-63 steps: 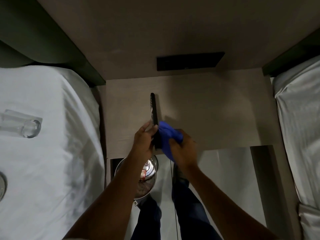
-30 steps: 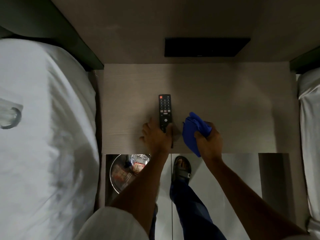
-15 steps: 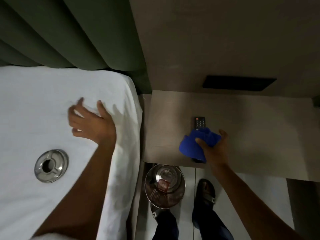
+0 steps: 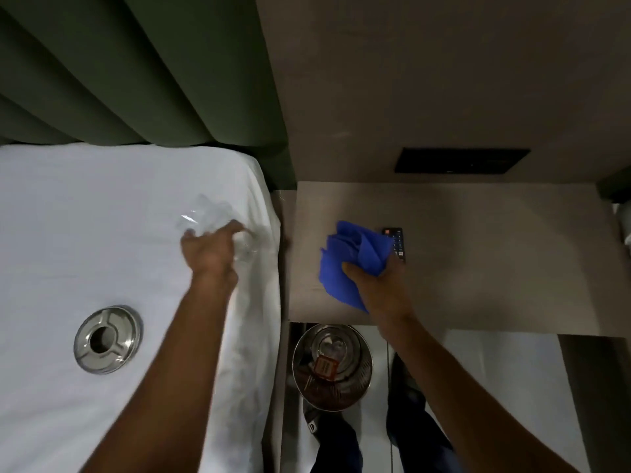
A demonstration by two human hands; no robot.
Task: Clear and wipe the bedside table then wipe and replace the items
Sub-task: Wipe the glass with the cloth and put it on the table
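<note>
Left arm: I am showing my left hand (image 4: 210, 249) and left forearm (image 4: 177, 353) bare, uncovered right down to the lower frame edge.
Right arm: I am showing my right hand (image 4: 372, 285) and right forearm (image 4: 454, 380) bare in the same way, with no cuff line reaching into view.
Legs: I am wearing dark blue trousers (image 4: 338, 445), with both legs showing at the bottom of the view.
Right foot: I am wearing a dark shoe (image 4: 406, 378); dim light is hiding its detail.
Left foot: I am wearing a dark toe piece (image 4: 312, 421) carrying a small white mark, too small to read.
</note>
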